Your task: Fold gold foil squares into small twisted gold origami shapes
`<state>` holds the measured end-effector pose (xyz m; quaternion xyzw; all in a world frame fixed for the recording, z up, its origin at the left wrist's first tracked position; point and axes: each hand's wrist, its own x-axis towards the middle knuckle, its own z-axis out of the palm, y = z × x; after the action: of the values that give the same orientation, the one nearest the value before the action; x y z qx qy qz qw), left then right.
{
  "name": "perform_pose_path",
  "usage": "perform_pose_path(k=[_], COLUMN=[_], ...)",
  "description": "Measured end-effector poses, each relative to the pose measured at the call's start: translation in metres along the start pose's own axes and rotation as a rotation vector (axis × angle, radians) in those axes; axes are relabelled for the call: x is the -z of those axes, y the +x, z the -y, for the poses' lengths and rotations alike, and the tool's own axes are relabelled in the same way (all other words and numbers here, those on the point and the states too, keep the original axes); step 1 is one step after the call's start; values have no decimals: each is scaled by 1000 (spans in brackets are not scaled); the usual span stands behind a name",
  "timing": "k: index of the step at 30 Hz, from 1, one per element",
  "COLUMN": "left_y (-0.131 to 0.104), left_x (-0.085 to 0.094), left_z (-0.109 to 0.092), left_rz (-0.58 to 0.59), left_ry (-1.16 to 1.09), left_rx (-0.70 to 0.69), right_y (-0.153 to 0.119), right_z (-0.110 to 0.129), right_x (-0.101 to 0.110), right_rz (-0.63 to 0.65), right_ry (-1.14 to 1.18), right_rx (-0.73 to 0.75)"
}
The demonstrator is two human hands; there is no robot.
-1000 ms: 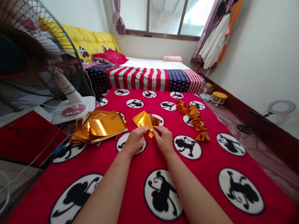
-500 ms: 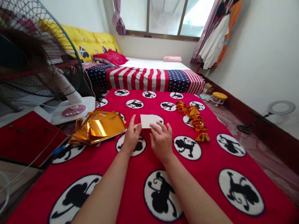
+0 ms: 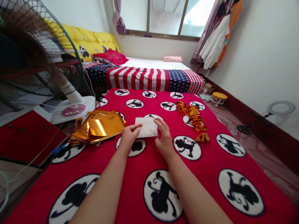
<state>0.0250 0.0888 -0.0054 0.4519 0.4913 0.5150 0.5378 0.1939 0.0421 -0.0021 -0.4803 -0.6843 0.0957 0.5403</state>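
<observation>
A sheet of paper (image 3: 146,128), white side up, is between my two hands just above the red cloth (image 3: 140,174). My left hand (image 3: 130,134) pinches its left edge between thumb and fingers. My right hand (image 3: 163,137) is at the right edge, its fingers apart and the thumb away from the index finger. Left of the hands lies a loose stack of gold foil paper (image 3: 102,126). Over on the right sits a row of folded gold foil pieces (image 3: 192,115), with a single folded piece (image 3: 202,137) at its near end.
An electric fan (image 3: 35,53) stands at the left, its base (image 3: 74,109) close to the foil stack. Beyond the cloth is a bed with a flag-patterned cover (image 3: 140,77). On the right floor are a yellow stool (image 3: 219,95) and a ring-shaped stand (image 3: 280,108).
The paper has come nearer and slightly left. My left hand has closed on its left edge, and my right hand has shifted from its near edge to its right side.
</observation>
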Motion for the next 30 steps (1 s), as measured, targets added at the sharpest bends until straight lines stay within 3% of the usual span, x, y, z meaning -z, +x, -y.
perform_pose_path(k=[3, 7, 12, 17, 24, 30], left_y=[1, 3, -1, -3, -5, -11], left_x=[-1, 1, 3, 1, -2, -7], left_z=[1, 2, -2, -1, -4, -11], left_rz=[48, 61, 162, 261, 243, 272], left_ry=[30, -57, 214, 274, 231, 295], left_rx=[-48, -135, -360, -397, -371, -495], right_y=[0, 0, -3, -1, 3, 7], right_z=[-6, -9, -7, -2, -14, -9], right_x=[-2, 0, 0, -2, -4, -2], right_rz=[17, -54, -17, -59, -199, -134], right_ry=[41, 121, 122, 176, 363, 620], right_rx=[0, -101, -184, -223, -434, -544])
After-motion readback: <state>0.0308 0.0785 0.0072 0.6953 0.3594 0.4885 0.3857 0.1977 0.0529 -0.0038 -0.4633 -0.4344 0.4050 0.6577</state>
